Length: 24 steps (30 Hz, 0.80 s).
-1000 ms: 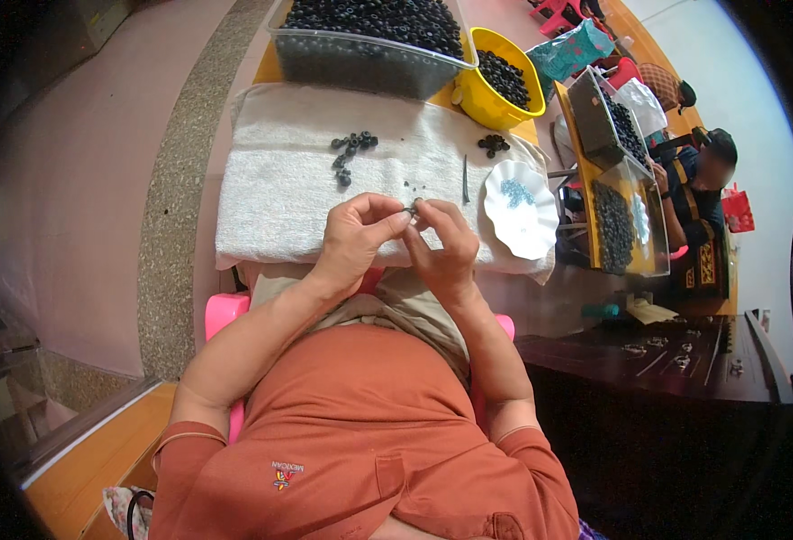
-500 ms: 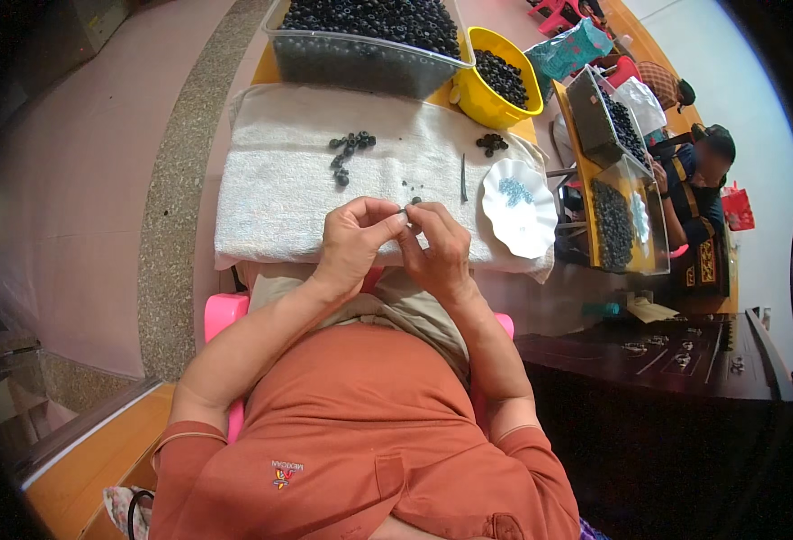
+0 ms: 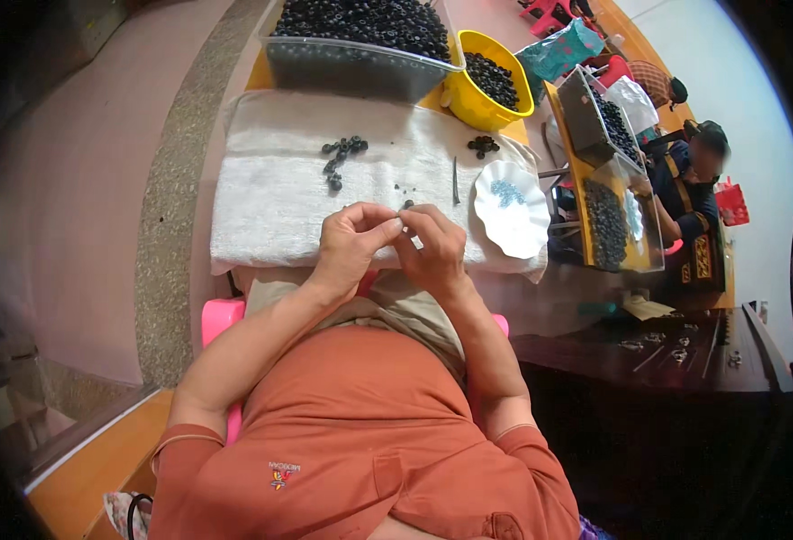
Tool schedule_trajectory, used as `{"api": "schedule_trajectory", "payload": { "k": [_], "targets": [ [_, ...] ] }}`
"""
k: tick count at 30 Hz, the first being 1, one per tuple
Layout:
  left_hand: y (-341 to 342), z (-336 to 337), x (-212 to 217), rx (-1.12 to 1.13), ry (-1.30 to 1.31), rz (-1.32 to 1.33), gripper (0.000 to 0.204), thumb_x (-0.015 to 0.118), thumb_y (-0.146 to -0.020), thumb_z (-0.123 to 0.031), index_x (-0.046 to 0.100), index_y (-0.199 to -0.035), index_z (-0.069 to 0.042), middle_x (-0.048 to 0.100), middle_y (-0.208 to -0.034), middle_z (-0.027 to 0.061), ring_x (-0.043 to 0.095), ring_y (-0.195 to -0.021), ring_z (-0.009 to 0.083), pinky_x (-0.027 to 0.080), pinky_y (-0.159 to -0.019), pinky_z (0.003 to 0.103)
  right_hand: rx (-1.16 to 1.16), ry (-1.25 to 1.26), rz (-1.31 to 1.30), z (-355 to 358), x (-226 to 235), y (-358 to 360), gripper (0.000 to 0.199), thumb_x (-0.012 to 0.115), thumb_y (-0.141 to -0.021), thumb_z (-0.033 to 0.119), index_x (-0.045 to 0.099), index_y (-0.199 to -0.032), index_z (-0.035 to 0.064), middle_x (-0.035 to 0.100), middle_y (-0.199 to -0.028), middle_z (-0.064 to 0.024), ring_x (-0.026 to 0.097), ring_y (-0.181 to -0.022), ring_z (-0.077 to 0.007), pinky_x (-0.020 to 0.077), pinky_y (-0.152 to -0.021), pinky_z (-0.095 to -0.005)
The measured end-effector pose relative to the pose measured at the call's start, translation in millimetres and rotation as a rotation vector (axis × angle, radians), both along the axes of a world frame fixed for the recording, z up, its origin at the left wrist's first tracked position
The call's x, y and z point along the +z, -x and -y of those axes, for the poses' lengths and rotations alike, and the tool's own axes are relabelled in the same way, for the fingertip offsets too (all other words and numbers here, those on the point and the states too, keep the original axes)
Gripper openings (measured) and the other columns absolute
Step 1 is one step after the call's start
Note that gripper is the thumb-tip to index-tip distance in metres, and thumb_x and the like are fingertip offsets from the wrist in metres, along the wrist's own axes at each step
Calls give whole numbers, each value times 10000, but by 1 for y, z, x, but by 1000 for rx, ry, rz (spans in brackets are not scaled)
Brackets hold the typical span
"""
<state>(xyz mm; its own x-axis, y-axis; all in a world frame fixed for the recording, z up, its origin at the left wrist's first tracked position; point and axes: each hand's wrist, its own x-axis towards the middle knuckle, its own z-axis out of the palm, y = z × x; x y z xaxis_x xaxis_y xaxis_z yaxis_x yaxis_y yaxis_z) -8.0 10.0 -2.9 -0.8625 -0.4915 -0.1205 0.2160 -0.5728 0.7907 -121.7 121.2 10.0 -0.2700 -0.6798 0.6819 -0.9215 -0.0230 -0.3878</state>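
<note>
My left hand (image 3: 353, 243) and my right hand (image 3: 435, 249) meet over the near part of a white towel (image 3: 270, 216), fingertips pinched together. What they hold is too small and hidden to make out. A small black part (image 3: 408, 204) lies just beyond the fingertips, with a few tiny dark bits near it. Farther left on the towel is a loose cluster of small black ring-like parts (image 3: 334, 167). A smaller group of black parts (image 3: 483, 146) sits at the far right. A thin dark stick-like tool (image 3: 456, 180) lies beside a white scalloped plate (image 3: 524, 236) bearing tiny light-blue pieces (image 3: 507, 193).
Beyond the towel stand a clear bin (image 3: 351, 67) and a yellow tub (image 3: 480, 108), both full of black parts. At the right, a co-worker (image 3: 684, 189) sits by another table with a grey bin (image 3: 585, 117) and a clear tray (image 3: 653, 243). A dark wooden surface (image 3: 585, 351) lies at near right.
My fingertips stay pinched together, with the fingers shifting slightly. The towel and the things on it appear a little farther left, as the whole view has moved.
</note>
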Motion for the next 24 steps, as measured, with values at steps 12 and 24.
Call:
{"api": "schedule_trajectory", "payload": {
  "k": [12,24],
  "targets": [
    [-4,-2,12,-63,121,26,140,670,-906,-61,640,-1025,5,689,-929,59,648,-840,103,553,-770,256,87,-33,85,-8,16,6,282,740,-709,-38,628,-964,10,653,-866,-139,656,-683,-253,534,-590,-336],
    [-69,-17,122,166,514,-454,213,678,-868,38,588,-1059,9,590,-1171,130,609,-887,131,531,-757,281,-397,255,-29,1,105,119,205,725,-853,84,662,-1023,-10,663,-879,-116,649,-702,-175,500,-631,-311]
  ]
}}
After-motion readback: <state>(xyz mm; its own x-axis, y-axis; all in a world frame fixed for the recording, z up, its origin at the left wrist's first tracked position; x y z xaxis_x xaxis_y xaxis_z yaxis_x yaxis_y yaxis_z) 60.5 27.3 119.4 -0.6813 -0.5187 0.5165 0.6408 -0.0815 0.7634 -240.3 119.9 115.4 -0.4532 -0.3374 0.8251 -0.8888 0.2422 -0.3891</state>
